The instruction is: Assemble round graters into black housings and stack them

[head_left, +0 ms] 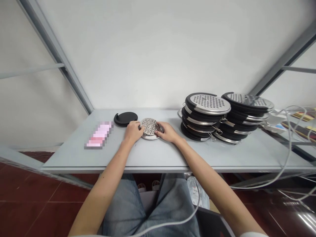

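A round metal grater plate (149,127) with rows of raised holes lies near the middle of the grey table (163,158). Its silver rim shows at the front edge. My left hand (134,131) is curled against the plate's left side, the thumb on the rim. From the right, my right hand (168,132) grips the opposite edge, its thumb resting on top of the plate. A round black lid (126,118) with a notch in its side sits just behind my left hand.
Two stacks of graters with black covers and metal rings, a nearer stack (206,117) and a right stack (244,118), stand to the right. A pixelated pink object (100,134) lies at left. A white cable (287,154) hangs over the table's right side.
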Tool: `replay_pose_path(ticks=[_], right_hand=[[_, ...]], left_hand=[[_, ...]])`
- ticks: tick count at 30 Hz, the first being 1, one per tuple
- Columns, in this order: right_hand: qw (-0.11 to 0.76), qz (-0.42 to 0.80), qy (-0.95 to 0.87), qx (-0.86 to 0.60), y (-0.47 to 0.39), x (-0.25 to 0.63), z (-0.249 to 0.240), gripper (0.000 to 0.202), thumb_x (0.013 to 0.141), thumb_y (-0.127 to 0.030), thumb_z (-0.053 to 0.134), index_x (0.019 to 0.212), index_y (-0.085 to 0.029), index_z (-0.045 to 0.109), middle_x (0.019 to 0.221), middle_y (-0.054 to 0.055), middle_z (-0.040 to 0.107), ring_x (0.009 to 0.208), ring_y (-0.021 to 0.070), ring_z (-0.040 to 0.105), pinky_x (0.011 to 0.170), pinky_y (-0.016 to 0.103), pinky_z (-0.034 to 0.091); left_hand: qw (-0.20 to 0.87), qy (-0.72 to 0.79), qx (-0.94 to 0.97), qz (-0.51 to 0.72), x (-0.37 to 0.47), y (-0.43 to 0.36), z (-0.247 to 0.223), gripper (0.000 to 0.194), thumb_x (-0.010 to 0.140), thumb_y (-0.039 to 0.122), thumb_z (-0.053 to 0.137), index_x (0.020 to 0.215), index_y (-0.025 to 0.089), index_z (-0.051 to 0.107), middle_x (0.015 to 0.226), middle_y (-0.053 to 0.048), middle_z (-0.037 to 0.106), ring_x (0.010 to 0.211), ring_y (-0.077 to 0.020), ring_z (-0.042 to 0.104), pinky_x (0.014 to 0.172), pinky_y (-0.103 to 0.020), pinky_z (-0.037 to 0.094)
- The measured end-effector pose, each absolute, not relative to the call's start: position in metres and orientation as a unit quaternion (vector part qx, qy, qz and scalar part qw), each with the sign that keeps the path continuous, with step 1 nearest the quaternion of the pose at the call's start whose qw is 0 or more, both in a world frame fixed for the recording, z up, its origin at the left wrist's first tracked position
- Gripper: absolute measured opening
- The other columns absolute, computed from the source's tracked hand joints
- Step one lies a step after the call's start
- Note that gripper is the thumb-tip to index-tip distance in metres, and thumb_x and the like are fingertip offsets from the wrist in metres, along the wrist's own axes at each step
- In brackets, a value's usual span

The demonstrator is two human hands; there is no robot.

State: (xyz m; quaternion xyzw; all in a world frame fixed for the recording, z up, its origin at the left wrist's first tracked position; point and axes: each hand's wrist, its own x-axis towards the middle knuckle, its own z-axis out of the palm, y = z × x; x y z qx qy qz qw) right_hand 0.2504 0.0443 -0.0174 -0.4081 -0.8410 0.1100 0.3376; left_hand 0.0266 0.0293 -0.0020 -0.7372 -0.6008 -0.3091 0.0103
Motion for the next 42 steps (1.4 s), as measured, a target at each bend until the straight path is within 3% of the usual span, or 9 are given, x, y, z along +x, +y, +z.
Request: replay_pose_path(ticks=[13,17,23,32,38,42], right_hand=[[0.325,0.113,-0.845,-0.410,0.043,0.259,-0.013,0.052,0.080,-0.041,0.067,0.124,-0.015,0.058,0.120,0.013,0.066,0.111,0.0265,0.061,0.100,0.041,0.043],[0.323,0.110,-0.845,-0.413,0.043,0.260,-0.012,0.050,0.079,-0.041,0.068,0.121,-0.015,0.059,0.118,0.012,0.066,0.108,0.0256,0.061,0.098,0.040,0.043],[0.317,0.116,-0.853,-0.397,0.043,0.260,-0.007,0.041,0.078,-0.037,0.068,0.111,-0.014,0.063,0.104,0.010,0.069,0.093,0.0227,0.063,0.091,0.036,0.045],[0.310,0.124,-0.863,-0.379,0.045,0.261,-0.009,0.050,0.076,-0.031,0.066,0.123,-0.014,0.059,0.122,0.013,0.065,0.111,0.0263,0.060,0.101,0.040,0.041],[0.315,0.132,-0.858,-0.383,0.046,0.261,-0.010,0.047,0.076,-0.030,0.066,0.119,-0.011,0.062,0.117,0.015,0.067,0.107,0.0266,0.063,0.098,0.040,0.044],[0.319,0.134,-0.859,-0.378,0.046,0.261,-0.010,0.046,0.075,-0.028,0.067,0.117,-0.013,0.062,0.117,0.014,0.067,0.106,0.0265,0.063,0.098,0.041,0.045]], left_hand=[[-0.022,-0.603,-0.727,-0.326,0.030,0.031,-0.001,0.017,0.082,0.023,0.055,0.076,0.017,0.070,0.104,-0.011,0.070,0.108,-0.0259,0.058,0.104,-0.037,0.041],[-0.027,-0.608,-0.726,-0.320,0.030,0.032,-0.002,0.019,0.081,0.023,0.057,0.091,0.015,0.071,0.109,-0.012,0.069,0.112,-0.0269,0.056,0.105,-0.039,0.040],[-0.035,-0.578,-0.749,-0.323,0.027,0.030,-0.004,0.043,0.080,0.018,0.057,0.122,0.013,0.063,0.123,-0.011,0.065,0.118,-0.0282,0.053,0.106,-0.038,0.039],[-0.043,-0.564,-0.765,-0.306,0.026,0.033,-0.007,0.034,0.079,0.018,0.056,0.110,0.018,0.070,0.109,-0.008,0.071,0.111,-0.0249,0.059,0.103,-0.035,0.042],[-0.072,-0.591,-0.744,-0.302,0.025,0.032,-0.007,0.045,0.084,0.025,0.054,0.127,0.016,0.062,0.122,-0.011,0.066,0.119,-0.0253,0.056,0.105,-0.036,0.042],[-0.071,-0.597,-0.745,-0.289,0.026,0.030,-0.006,0.040,0.085,0.027,0.053,0.123,0.020,0.064,0.120,-0.008,0.068,0.119,-0.0247,0.056,0.104,-0.036,0.043]])
